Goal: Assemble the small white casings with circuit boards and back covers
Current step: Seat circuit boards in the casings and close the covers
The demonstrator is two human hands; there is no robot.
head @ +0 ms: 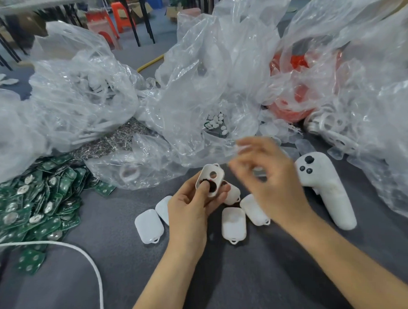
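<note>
Okay, left hand (191, 208) grips small white rounded plastic casing (213, 174), thumb pressed inside; right hand (268, 182) blurred just beside it, finger state unclear.

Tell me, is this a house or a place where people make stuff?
Most likely a small assembly workshop: a heap of green circuit boards lies on the table, big clear bags hold loose parts, and the left hand grips a white casing, with more lying nearby.

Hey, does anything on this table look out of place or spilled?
A white handheld controller lies right of the white casings and seems unrelated to the assembly. The green circuit boards sprawl in a loose heap on the left, unbagged.
</note>
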